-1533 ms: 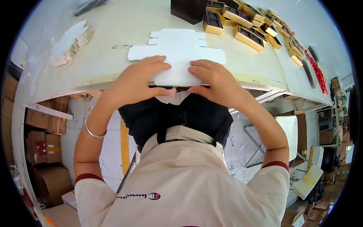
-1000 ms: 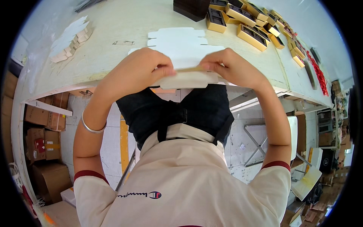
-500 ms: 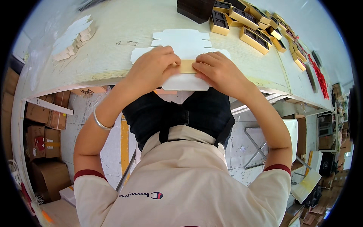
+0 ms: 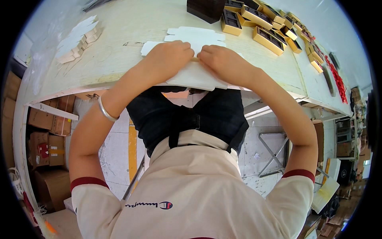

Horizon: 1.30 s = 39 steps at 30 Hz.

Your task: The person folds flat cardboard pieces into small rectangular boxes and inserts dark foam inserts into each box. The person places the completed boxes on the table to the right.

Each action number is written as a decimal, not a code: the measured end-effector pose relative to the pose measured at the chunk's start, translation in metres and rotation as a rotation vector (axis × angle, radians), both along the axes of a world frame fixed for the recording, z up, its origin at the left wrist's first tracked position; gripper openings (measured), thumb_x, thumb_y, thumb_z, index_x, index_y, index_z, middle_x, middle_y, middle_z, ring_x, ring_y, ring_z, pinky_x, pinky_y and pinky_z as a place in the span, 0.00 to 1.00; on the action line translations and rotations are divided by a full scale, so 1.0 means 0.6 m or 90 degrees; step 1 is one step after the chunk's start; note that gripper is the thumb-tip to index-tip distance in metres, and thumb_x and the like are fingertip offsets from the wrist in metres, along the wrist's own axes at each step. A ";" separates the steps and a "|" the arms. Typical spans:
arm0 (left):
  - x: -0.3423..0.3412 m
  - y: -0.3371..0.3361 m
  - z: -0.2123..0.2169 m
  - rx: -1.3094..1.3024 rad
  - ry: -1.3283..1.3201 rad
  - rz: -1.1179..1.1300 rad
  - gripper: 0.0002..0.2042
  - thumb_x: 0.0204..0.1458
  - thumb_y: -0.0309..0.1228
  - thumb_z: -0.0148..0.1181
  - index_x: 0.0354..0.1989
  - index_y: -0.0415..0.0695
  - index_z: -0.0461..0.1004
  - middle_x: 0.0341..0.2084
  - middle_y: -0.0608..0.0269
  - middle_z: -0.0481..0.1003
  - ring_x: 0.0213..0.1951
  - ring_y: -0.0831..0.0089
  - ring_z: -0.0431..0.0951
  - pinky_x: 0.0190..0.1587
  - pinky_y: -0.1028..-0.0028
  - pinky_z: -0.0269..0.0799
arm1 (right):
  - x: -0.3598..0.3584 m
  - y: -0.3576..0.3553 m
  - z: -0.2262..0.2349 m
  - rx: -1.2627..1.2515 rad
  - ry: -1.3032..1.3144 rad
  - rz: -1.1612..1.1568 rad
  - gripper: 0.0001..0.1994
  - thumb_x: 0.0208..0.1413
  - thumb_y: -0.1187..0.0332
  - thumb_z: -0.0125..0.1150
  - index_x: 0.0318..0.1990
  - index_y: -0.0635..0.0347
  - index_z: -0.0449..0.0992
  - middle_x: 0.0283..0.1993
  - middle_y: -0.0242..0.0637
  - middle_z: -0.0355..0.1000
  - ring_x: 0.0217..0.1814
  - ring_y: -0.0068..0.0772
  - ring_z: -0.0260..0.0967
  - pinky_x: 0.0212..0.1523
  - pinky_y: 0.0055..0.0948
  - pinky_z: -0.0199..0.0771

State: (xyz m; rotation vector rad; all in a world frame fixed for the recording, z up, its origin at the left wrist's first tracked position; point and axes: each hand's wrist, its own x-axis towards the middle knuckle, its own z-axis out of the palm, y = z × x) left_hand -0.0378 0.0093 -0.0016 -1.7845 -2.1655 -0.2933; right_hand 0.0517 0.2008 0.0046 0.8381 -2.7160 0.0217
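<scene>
A flat white cardboard box blank [image 4: 195, 36] with notched flaps lies at the table's front edge, its near panel jutting slightly over the edge. My left hand [image 4: 171, 57] and my right hand [image 4: 227, 63] lie close together on it, fingers curled and pressed along a crease across its middle. Between the fingertips shows only a thin sliver of yellowish surface. My hands hide most of the blank's middle and side flaps.
To the left lies a stack of white box blanks [image 4: 77, 40]. A dark brown block [image 4: 205, 10] stands at the back, beside several gold boxes with dark inserts [image 4: 267, 42]. Red ribbon [image 4: 336, 79] lies far right. Cardboard cartons [image 4: 47, 149] sit below the table, left.
Both hands have moved away from me and closer together, fingers more curled. The blank has shifted slightly away from me and turned a little; its yellowish strip is now mostly covered.
</scene>
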 end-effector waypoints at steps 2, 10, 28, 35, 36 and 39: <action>-0.016 0.011 -0.001 0.001 -0.082 0.021 0.08 0.48 0.23 0.49 0.36 0.39 0.72 0.31 0.55 0.71 0.37 0.56 0.72 0.39 0.63 0.69 | -0.015 -0.004 0.008 -0.107 -0.107 -0.079 0.07 0.49 0.72 0.55 0.34 0.65 0.73 0.35 0.46 0.71 0.41 0.45 0.70 0.43 0.37 0.69; -0.040 0.030 -0.022 0.044 -0.128 0.037 0.06 0.50 0.28 0.53 0.34 0.40 0.73 0.27 0.55 0.71 0.37 0.56 0.70 0.42 0.64 0.66 | -0.052 -0.024 0.046 -0.112 -0.291 -0.215 0.10 0.48 0.69 0.60 0.33 0.68 0.75 0.34 0.50 0.72 0.37 0.48 0.69 0.39 0.38 0.67; -0.020 0.019 0.010 0.089 -0.223 0.152 0.13 0.44 0.36 0.64 0.33 0.40 0.75 0.28 0.57 0.74 0.30 0.65 0.72 0.34 0.72 0.66 | -0.012 0.029 0.031 -0.271 -0.303 -0.246 0.08 0.48 0.70 0.62 0.30 0.69 0.76 0.20 0.38 0.68 0.24 0.28 0.61 0.28 0.27 0.63; 0.042 -0.020 0.045 0.300 -0.604 0.147 0.28 0.48 0.52 0.58 0.49 0.42 0.67 0.39 0.59 0.70 0.40 0.68 0.72 0.41 0.69 0.69 | 0.017 -0.005 0.069 -0.294 0.053 -0.219 0.07 0.48 0.69 0.61 0.31 0.65 0.74 0.22 0.38 0.66 0.26 0.32 0.63 0.28 0.30 0.64; 0.057 -0.017 0.046 0.312 -0.831 0.114 0.30 0.49 0.53 0.58 0.51 0.42 0.65 0.40 0.58 0.70 0.41 0.69 0.72 0.42 0.69 0.69 | 0.028 -0.033 0.067 -0.203 0.157 -0.187 0.08 0.47 0.69 0.62 0.32 0.64 0.74 0.24 0.39 0.67 0.28 0.35 0.65 0.29 0.31 0.65; 0.073 -0.010 0.061 0.377 -1.048 0.062 0.27 0.54 0.44 0.54 0.58 0.40 0.59 0.43 0.58 0.69 0.44 0.73 0.70 0.45 0.74 0.67 | 0.058 -0.107 0.047 -0.108 0.275 -0.082 0.15 0.37 0.63 0.67 0.30 0.62 0.72 0.26 0.36 0.66 0.32 0.39 0.69 0.33 0.34 0.69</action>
